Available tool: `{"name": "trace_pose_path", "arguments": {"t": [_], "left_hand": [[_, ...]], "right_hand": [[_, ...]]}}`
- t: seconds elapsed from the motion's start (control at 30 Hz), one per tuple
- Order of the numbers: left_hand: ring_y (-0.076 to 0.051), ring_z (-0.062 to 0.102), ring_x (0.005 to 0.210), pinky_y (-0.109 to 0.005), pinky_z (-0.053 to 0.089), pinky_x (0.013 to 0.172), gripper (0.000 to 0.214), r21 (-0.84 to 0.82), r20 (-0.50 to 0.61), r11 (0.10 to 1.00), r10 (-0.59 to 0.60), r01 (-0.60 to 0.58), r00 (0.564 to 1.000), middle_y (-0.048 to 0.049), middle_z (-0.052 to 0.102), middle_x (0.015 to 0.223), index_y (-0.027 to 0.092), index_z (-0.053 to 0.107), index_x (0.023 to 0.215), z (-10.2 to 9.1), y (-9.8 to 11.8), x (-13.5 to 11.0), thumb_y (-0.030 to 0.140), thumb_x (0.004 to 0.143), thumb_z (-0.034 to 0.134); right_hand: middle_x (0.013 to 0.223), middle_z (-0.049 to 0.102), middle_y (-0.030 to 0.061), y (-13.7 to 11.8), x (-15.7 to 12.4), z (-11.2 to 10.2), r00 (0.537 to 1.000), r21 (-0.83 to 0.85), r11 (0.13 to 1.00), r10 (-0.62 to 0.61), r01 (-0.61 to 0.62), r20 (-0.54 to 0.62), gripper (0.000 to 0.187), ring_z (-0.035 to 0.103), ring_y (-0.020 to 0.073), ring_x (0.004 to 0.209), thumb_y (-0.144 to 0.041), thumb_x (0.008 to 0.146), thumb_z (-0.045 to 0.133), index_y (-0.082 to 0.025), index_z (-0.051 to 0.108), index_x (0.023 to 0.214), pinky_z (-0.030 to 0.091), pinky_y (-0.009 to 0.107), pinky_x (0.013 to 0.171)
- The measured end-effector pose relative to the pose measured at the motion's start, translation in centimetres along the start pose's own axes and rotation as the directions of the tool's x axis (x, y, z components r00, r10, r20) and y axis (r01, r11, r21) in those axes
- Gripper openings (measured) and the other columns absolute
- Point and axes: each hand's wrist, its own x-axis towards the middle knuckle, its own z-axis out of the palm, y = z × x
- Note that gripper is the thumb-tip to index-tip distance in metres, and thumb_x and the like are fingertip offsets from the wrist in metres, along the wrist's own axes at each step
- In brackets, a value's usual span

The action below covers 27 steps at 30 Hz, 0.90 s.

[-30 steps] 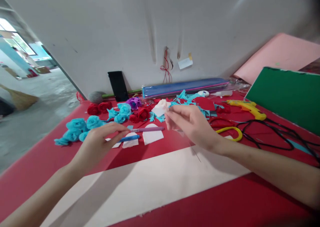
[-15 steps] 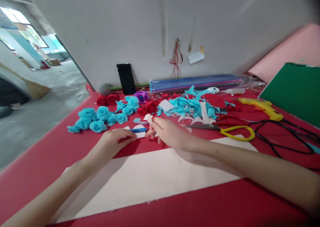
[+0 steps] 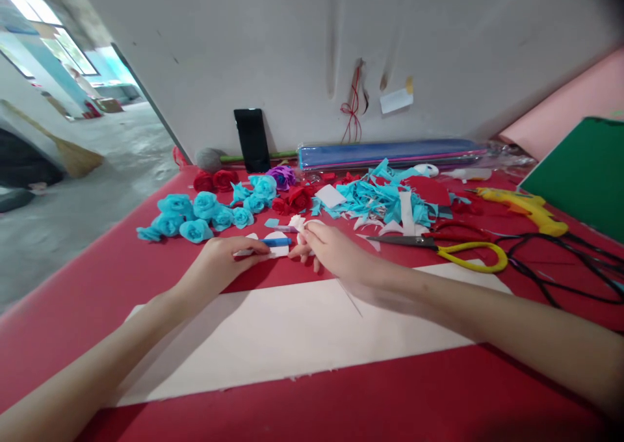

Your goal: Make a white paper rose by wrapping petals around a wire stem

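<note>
My right hand (image 3: 331, 252) pinches a small white paper flower (image 3: 296, 221) between thumb and fingers; a thin wire stem (image 3: 351, 300) shows below the hand. Across the gap, my left hand (image 3: 233, 255) rests low on the table with its fingertips closed at the edge of a white paper petal (image 3: 279, 251). A blue pen-like stick (image 3: 277, 242) lies over this petal, close against the left fingertips. Part of the petal and stick is hidden by the fingers. Behind them is a slim purple stick (image 3: 283, 229).
Blue paper roses (image 3: 195, 230) stand at left, red ones (image 3: 298, 199) behind. Blue scraps (image 3: 373, 198) are heaped at the back. Scissors (image 3: 470, 257) and a yellow glue gun (image 3: 524, 209) with black cord lie right. A white sheet (image 3: 273, 338) covers the front; a phone (image 3: 252, 140) leans on the wall.
The view has shifted slightly, so the table's things sit a little further right and higher. Both hands keep nearly the same pose, the right one still with the white flower.
</note>
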Motion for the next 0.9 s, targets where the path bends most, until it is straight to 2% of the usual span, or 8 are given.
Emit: {"name": "trace_pose_path", "arguments": {"t": [0.17, 0.37, 0.77, 0.9], "left_hand": [[-0.019, 0.058, 0.09, -0.037, 0.05, 0.079, 0.022, 0.003, 0.022, 1.0, -0.024, 0.024, 0.999, -0.0056, 0.06, 0.104, 0.016, 0.058, 0.099, -0.18, -0.42, 0.1, 0.031, 0.086, 0.049], [-0.019, 0.058, 0.091, -0.038, 0.05, 0.079, 0.022, 0.007, 0.013, 1.0, -0.023, 0.022, 1.0, -0.0058, 0.059, 0.105, 0.016, 0.058, 0.1, -0.05, -0.54, 0.34, 0.031, 0.086, 0.049], [-0.017, 0.059, 0.087, -0.036, 0.051, 0.076, 0.021, -0.001, -0.004, 0.999, 0.047, -0.047, 0.999, -0.0057, 0.06, 0.101, 0.015, 0.058, 0.098, 0.02, -0.86, 0.36, 0.03, 0.086, 0.05], [-0.017, 0.059, 0.086, -0.035, 0.051, 0.075, 0.02, 0.016, -0.015, 0.999, 0.039, -0.039, 0.999, -0.0047, 0.061, 0.1, 0.016, 0.059, 0.096, 0.13, -0.91, 0.45, 0.03, 0.086, 0.049]], "right_hand": [[0.082, 0.066, 0.0076, 0.44, 0.35, 0.11, 0.999, 0.027, 0.999, 0.016, -0.017, 0.029, 0.022, 0.051, 0.0077, 0.051, -0.023, 0.091, 0.027, -0.017, 0.039, 0.073, 0.04, 0.016, 0.042], [0.08, 0.064, 0.0079, 0.41, 0.48, 0.2, 0.999, 0.039, 0.999, 0.031, -0.033, 0.034, 0.022, 0.048, 0.0063, 0.048, -0.022, 0.091, 0.03, -0.016, 0.041, 0.073, 0.041, 0.016, 0.041], [0.078, 0.066, 0.0068, 0.45, 0.49, 0.32, 0.998, 0.108, 0.993, 0.051, -0.054, 0.03, 0.022, 0.051, 0.0071, 0.049, -0.021, 0.091, 0.03, -0.016, 0.042, 0.073, 0.039, 0.015, 0.039], [0.076, 0.065, 0.0054, 0.21, 0.67, 0.02, 0.998, 0.136, 0.989, 0.059, -0.061, 0.02, 0.025, 0.047, 0.0048, 0.043, -0.022, 0.092, 0.029, -0.016, 0.042, 0.072, 0.037, 0.015, 0.037]]}}
